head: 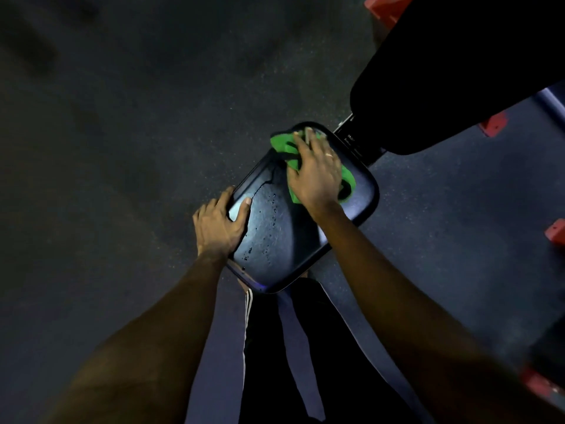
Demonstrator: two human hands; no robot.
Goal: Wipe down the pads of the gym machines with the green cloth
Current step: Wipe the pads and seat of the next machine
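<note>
Green cloth [282, 144] lies bunched on the far end of the seat pad [275, 237], just above the middle of the frame. Most of it is covered by the right hand [316, 174], so green shows only at the hand's upper left and lower right. That hand lies flat on the cloth, fingers fairly straight and slightly spread, pressing it against the pad. A ring [329, 154] sits on one finger.

The seat pad is dark and glossy, tilted diagonally across the centre. Droplets [273, 209] and a thin trail of liquid show on its nearer, bare half. The left hand [220, 223] grips the pad's left edge, with the thumb lying on top of the surface and the fingers curled over the rim.

At the pad's far end a metal bracket [351, 140] joins it to a large black back pad [443, 87], which fills the upper right of the frame. Red fittings [493, 124] show along the right edge. Below the seat pad, dark trousers with white side stripes [248, 304] are visible between the two forearms. A dark speckled floor [122, 133] spreads across the left side.
</note>
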